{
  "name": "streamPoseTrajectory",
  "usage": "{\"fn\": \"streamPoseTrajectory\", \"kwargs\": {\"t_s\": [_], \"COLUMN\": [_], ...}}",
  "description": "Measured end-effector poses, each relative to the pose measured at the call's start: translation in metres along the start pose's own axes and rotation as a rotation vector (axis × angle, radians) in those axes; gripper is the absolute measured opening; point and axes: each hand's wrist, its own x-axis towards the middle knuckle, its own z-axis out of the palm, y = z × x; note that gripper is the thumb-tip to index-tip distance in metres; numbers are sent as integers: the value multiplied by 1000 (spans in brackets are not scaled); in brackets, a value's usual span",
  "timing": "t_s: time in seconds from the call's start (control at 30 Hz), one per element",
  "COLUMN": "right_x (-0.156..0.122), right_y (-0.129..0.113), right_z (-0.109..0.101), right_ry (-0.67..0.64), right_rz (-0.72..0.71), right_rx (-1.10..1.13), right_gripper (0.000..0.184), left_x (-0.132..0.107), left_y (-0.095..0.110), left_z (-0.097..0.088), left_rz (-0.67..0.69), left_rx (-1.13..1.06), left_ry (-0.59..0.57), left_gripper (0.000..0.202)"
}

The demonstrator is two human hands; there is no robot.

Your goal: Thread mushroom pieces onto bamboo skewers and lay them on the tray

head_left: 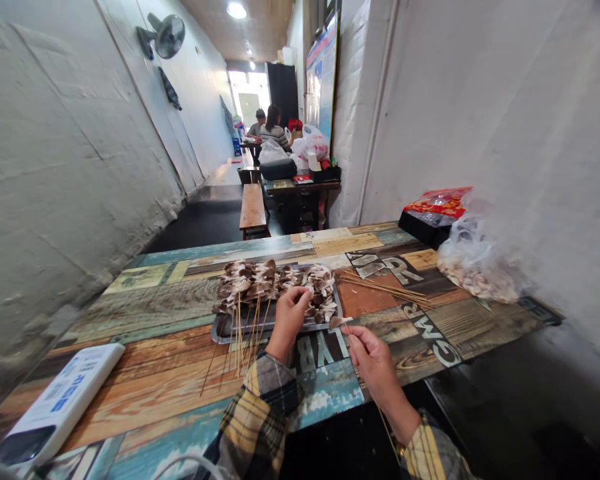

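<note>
A metal tray [221, 328] on the patterned table holds a row of mushroom skewers [245, 281] and loose mushroom pieces [325, 297]. My left hand [291, 313] reaches over the tray's near edge, fingers pinched on a mushroom piece. My right hand [373, 363] is closed on a thin bamboo skewer [341, 324] with one mushroom piece on its tip, just right of the tray. Both sleeves are yellow plaid.
Loose bamboo sticks [387, 288] lie right of the tray. A clear bag of mushrooms [475, 267] and a black box with a red packet [433, 213] sit by the right wall. A white device [60, 403] lies at the near left. Two people sit far down the aisle [267, 130].
</note>
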Motion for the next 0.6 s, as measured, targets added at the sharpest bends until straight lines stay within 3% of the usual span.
{"fn": "streamPoseTrajectory", "kwargs": {"t_s": [0.1,0.2,0.27,0.6], "right_x": [-1,0,1,-2], "right_y": [1,6,10,10], "right_z": [0,0,0,-3], "right_ry": [-45,-83,-100,-140], "right_rz": [6,-24,-26,-58], "right_rx": [-21,-50,-50,-98], "right_gripper": [36,35,35,32], "left_x": [-3,-8,-10,-14], "left_y": [7,15,19,20], "left_z": [0,3,5,10], "left_rz": [-173,-273,-323,-349], "left_rx": [-332,-517,-574,-618], "left_ry": [-70,-125,-145,-152], "left_gripper": [26,41,46,26]}}
